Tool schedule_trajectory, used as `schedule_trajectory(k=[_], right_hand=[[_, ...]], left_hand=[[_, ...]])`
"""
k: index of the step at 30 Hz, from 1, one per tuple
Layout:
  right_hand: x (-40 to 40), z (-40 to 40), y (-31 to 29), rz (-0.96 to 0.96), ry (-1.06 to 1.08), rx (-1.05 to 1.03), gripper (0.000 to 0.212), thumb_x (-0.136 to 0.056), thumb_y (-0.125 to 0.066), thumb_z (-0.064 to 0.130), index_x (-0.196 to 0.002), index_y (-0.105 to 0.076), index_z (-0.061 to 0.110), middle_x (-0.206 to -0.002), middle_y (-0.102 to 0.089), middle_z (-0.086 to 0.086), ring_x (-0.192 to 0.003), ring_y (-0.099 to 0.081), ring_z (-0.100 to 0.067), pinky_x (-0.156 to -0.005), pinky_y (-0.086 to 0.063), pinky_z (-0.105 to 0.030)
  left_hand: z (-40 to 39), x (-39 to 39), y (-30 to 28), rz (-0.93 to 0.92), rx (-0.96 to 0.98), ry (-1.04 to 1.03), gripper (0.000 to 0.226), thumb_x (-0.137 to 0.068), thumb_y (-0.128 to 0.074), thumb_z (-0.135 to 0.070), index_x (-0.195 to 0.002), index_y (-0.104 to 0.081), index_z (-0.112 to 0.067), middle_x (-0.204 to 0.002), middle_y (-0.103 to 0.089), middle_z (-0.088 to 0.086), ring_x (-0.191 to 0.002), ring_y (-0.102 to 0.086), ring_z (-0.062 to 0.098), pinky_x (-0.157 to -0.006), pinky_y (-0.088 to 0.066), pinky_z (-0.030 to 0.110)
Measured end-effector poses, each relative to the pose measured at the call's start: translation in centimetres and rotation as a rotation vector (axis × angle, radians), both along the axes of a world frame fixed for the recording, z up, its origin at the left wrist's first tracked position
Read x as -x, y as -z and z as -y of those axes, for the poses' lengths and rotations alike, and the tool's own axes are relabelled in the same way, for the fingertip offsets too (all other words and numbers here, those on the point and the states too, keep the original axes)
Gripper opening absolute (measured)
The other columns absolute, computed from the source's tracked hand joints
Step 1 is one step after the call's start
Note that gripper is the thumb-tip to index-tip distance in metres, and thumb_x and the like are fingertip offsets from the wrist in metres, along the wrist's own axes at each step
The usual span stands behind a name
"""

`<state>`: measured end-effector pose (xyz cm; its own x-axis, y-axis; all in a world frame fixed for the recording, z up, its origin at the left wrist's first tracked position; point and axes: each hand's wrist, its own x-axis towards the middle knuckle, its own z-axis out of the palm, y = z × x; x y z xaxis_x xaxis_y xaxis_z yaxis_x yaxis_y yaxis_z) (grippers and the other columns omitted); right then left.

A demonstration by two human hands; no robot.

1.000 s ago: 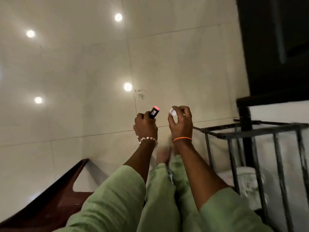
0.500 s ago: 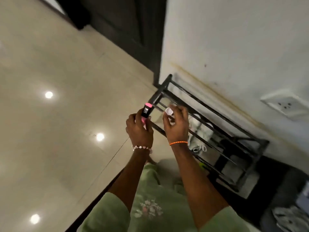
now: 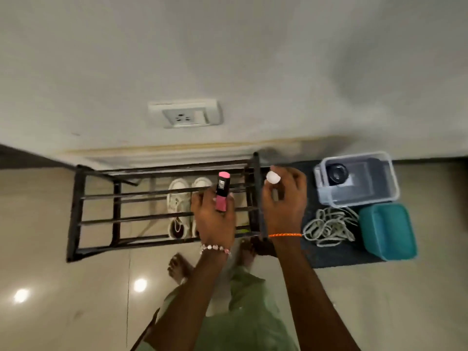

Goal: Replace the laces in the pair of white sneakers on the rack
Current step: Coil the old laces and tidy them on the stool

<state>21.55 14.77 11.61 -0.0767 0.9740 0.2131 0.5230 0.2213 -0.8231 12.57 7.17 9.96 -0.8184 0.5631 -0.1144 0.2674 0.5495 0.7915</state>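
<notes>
Black metal bars of the rack (image 3: 100, 196) cross over the pair of white sneakers (image 3: 181, 206), which sits on a lower tier at about 11 o'clock from the left hand (image 3: 215, 224); the right shoe of the pair is largely hidden behind that hand, and laces can be made out only on the left shoe. A pink and black tube (image 3: 222, 192) is gripped upright in the left hand's curled fingers; white lettering runs along its black band but is too blurred to be read. A small white cap (image 3: 273, 177) is pinched at the fingertips of the right hand (image 3: 283, 198), at 3 o'clock from the tube. A tangle of pale laces (image 3: 329, 226) is seen on a dark mat (image 3: 336, 255), at 4 o'clock from the right hand. Beyond it, at 12 o'clock, a clear plastic box (image 3: 359, 178) holds a dark round object that cannot be identified. A teal container (image 3: 387, 230) lies at 3 o'clock from the laces. A wall socket (image 3: 184, 117) is mounted above the rack. Bare feet (image 3: 179, 267) are partly hidden by the forearms.
</notes>
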Motion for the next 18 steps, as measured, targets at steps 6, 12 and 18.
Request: schedule_trajectory(k=[6,12,18], right_hand=[[-10.9,-3.6,0.9,0.016,0.291,0.083,0.029,-0.077,-0.066,-0.003,-0.105,-0.066,0.005,-0.106,-0.054,-0.014,-0.088,-0.06,-0.024,-0.075,-0.053,-0.027],[-16.8,-8.0,2.2,0.117,0.454,0.225,0.03,-0.076,-0.07,-0.001,-0.105,-0.067,0.006,-0.107,-0.062,-0.015,-0.087,-0.061,-0.028,-0.071,-0.041,-0.007],[-18.9,-11.5,3.4,0.203,0.402,0.413,0.031,-0.079,-0.067,0.001,-0.109,-0.067,0.011,-0.113,-0.063,-0.011,-0.097,-0.061,-0.024,-0.079,-0.046,-0.02]], left_hand=[[-6.9,-8.6,-1.1,-0.013,0.075,0.497,0.029,-0.079,-0.071,-0.016,-0.106,-0.067,-0.007,-0.103,-0.057,0.013,-0.095,-0.053,0.026,-0.082,-0.045,0.035],[-15.0,-13.9,-1.5,-0.297,0.224,0.975,0.038,-0.088,-0.061,-0.031,-0.124,-0.059,-0.018,-0.121,-0.055,0.005,-0.117,-0.046,0.025,-0.1,-0.037,0.039],[-18.7,-16.6,0.8,-0.543,0.429,1.19,0.031,-0.087,-0.062,-0.015,-0.118,-0.062,-0.01,-0.123,-0.057,0.011,-0.115,-0.052,0.028,-0.09,-0.044,0.035]])
